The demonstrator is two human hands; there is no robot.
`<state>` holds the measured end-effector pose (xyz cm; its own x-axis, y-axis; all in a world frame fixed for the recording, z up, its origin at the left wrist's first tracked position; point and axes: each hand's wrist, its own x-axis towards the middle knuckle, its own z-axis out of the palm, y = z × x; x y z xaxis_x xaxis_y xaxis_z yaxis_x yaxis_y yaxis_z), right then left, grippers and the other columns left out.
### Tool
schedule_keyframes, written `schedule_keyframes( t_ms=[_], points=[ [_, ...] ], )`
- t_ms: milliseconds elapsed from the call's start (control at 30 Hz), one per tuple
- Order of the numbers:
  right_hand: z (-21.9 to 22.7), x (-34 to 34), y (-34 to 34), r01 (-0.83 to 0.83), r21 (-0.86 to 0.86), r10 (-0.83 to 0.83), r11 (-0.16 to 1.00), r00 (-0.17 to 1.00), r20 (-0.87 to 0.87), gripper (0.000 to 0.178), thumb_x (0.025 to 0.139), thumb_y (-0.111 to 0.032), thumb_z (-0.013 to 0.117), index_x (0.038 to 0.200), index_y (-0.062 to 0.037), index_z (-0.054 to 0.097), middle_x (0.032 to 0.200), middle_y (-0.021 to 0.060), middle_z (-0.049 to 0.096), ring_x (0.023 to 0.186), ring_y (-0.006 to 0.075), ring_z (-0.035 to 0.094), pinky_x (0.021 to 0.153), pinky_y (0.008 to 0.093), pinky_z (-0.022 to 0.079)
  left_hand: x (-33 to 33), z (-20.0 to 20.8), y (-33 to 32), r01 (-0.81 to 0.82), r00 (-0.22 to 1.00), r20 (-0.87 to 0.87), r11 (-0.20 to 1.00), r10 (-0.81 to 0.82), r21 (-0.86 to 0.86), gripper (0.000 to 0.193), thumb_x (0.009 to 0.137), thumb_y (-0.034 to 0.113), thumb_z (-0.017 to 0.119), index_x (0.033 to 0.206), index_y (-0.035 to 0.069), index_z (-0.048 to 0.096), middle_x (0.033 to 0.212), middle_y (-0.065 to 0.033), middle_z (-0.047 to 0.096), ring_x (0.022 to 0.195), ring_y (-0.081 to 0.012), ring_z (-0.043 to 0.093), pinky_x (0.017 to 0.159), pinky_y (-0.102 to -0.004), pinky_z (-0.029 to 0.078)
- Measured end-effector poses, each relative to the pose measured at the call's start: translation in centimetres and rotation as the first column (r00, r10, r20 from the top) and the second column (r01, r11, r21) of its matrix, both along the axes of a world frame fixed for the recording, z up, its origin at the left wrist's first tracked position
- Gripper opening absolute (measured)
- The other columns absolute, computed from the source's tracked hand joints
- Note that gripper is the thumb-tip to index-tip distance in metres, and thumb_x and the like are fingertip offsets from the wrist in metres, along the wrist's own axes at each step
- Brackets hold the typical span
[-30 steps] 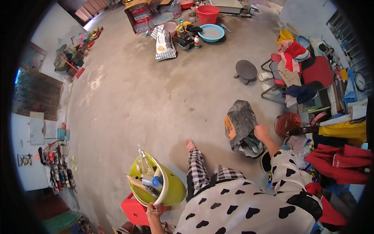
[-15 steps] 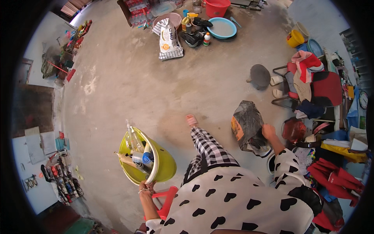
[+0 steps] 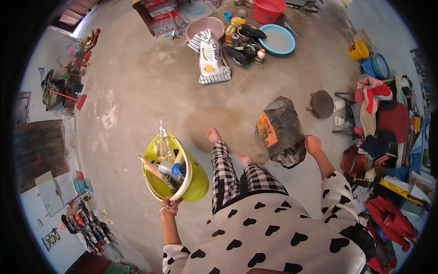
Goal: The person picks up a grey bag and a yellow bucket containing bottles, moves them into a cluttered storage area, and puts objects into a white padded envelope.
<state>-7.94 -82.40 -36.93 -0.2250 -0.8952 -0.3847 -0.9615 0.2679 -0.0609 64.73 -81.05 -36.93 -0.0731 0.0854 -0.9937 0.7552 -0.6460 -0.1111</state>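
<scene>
My left hand (image 3: pixel 171 206) is closed on the rim of a yellow-green bucket (image 3: pixel 197 180), which hangs tilted to the left of my legs. Inside it are several bottles, among them a clear bottle (image 3: pixel 163 145), a beige one (image 3: pixel 152 168) and one with a blue cap (image 3: pixel 176 171). My right hand (image 3: pixel 313 144) grips the edge of a dark grey plastic bag (image 3: pixel 286 128) with an orange patch, held out to the right. Some crumpled contents show at the bag's mouth; their kind cannot be made out.
Ahead on the floor lie a white package (image 3: pixel 212 61), black shoes (image 3: pixel 242 55), a pink basin (image 3: pixel 205 28), a light-blue basin (image 3: pixel 278 40) and a red basin (image 3: pixel 269 10). A dark round stool (image 3: pixel 322 104) and a red chair (image 3: pixel 393 121) piled with clothes stand right. Shoes hang at the left wall.
I have stepped forward; both feet show now. The bucket and the bag moved along in my hands, the bag swinging up a little. The red stool beside the bucket is out of view.
</scene>
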Motion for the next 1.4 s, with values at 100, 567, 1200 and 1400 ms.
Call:
schedule_keyframes(
  t_ms=[100,567,1200,1400],
  points=[
    [0.7,2.1,-3.9,-0.028,-0.04,0.027,0.999,0.999,-0.037,0.01,0.074,-0.01,0.049,0.075,-0.0038,0.056,0.076,0.0162,0.059,0.074,0.0352,0.057,0.065,0.0446,0.046,-0.6,-2.5,-8.7,0.003,0.996,0.087,1.0,-0.003,-0.002,0.046,0.073,0.018,0.043,0.101,-0.019,0.041,0.075,-0.0254,0.054,0.031,-0.0052,0.035,0.024,-0.0161,0.03],
    [-0.6,7.4,-17.6,0.149,0.068,-0.146,0.986,0.988,-0.054,0.011,0.074,-0.011,0.048,0.073,-0.0043,0.057,0.073,0.0194,0.057,0.072,0.0389,0.054,0.062,0.047,0.043,-1.2,-14.6,-44.3,0.31,0.94,0.183,0.944,-0.287,-0.111,0.017,0.077,0.016,0.047,0.077,-0.001,0.046,0.065,-0.0286,0.054,0.029,-0.0094,0.035,0.025,-0.0175,0.034],
    [0.4,12.5,-30.4,0.275,0.063,-0.26,0.959,0.948,-0.183,0.025,0.071,-0.006,0.048,0.095,-0.0027,0.057,0.079,0.0229,0.056,0.074,0.0398,0.054,0.063,0.0455,0.043,-10.7,-38.1,-67.6,0.455,0.885,0.238,0.854,-0.401,-0.254,0.012,0.074,0.016,0.058,0.076,0.008,0.049,0.05,-0.0035,0.043,0.033,-0.0144,0.039,0.028,-0.027,0.031],
    [0.7,13.5,-32.1,0.3,0.052,-0.266,0.953,0.903,-0.337,0.009,0.075,-0.005,0.046,0.075,0.0002,0.052,0.065,0.0238,0.05,0.062,0.0408,0.051,0.052,0.0434,0.038,-9.0,-45.1,-59.7,0.37,0.916,0.231,0.915,-0.329,-0.161,0.027,0.073,0.009,0.06,0.094,0.017,0.047,0.065,-0.003,0.049,0.052,-0.0144,0.048,0.039,-0.0254,0.04]
  ],
)
